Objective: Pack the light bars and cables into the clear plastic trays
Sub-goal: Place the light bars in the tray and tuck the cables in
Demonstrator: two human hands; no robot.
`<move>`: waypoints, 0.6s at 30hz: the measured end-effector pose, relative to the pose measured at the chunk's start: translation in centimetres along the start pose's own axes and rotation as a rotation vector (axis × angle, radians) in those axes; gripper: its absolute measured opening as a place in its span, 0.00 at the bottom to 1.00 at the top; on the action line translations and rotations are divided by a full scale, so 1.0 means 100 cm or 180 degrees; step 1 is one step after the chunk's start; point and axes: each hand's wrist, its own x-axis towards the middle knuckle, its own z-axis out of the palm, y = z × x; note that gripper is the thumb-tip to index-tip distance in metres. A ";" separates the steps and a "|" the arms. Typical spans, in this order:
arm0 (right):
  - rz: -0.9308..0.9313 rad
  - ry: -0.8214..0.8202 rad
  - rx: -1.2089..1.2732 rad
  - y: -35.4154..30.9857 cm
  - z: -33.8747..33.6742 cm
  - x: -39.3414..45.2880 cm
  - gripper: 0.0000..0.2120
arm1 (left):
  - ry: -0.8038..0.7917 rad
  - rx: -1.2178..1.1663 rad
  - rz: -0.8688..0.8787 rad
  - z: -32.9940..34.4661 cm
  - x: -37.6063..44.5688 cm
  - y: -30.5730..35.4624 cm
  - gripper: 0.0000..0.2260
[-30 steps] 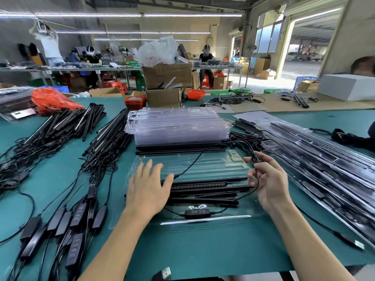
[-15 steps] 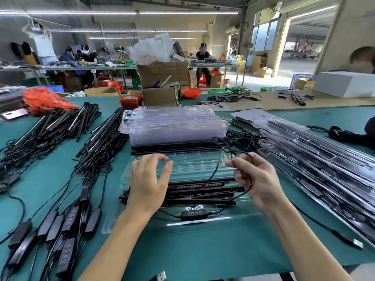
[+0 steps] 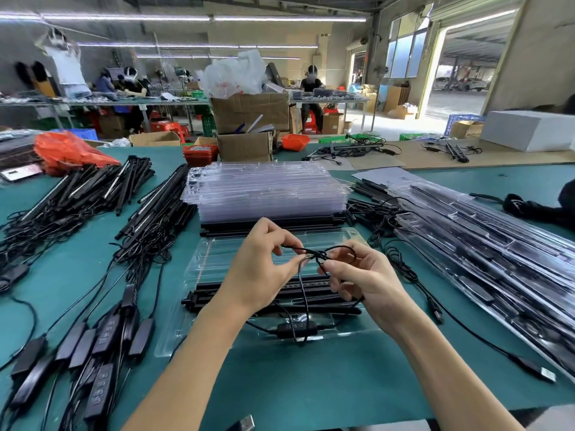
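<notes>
An open clear plastic tray (image 3: 214, 259) lies on the green table in front of me. Black light bars (image 3: 202, 298) lie across it, and a black inline controller (image 3: 295, 330) sits in its near slot. Above the tray my left hand (image 3: 261, 269) and my right hand (image 3: 361, 275) both pinch a thin black cable (image 3: 319, 255), which is looped and bunched between them. From the bundle the cable hangs down to the controller.
A stack of empty clear trays (image 3: 267, 191) stands behind the open one. Loose light bars with cables and controllers (image 3: 93, 334) cover the table's left side. Filled trays (image 3: 497, 259) lie along the right. A USB plug (image 3: 543, 373) lies near the right edge.
My left hand has lifted off the tray and come to the cable. Both hands have gathered the cable into a small loop held above the tray.
</notes>
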 end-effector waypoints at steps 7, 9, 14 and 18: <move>0.0190 0.0091 -0.0220 -0.003 0.003 0.006 0.01 | -0.0159 0.0067 0.0155 0.004 -0.001 -0.002 0.08; 0.0312 0.0052 -0.0280 -0.004 0.003 0.008 0.04 | -0.0244 0.0064 0.0183 0.003 -0.002 -0.003 0.08; 0.0451 0.0008 -0.0326 -0.007 0.005 0.008 0.06 | -0.0226 -0.0226 0.0044 0.004 -0.005 -0.001 0.07; 0.0648 -0.0175 0.0009 -0.010 0.007 0.009 0.06 | -0.0142 -0.0216 0.0064 0.006 -0.006 0.002 0.07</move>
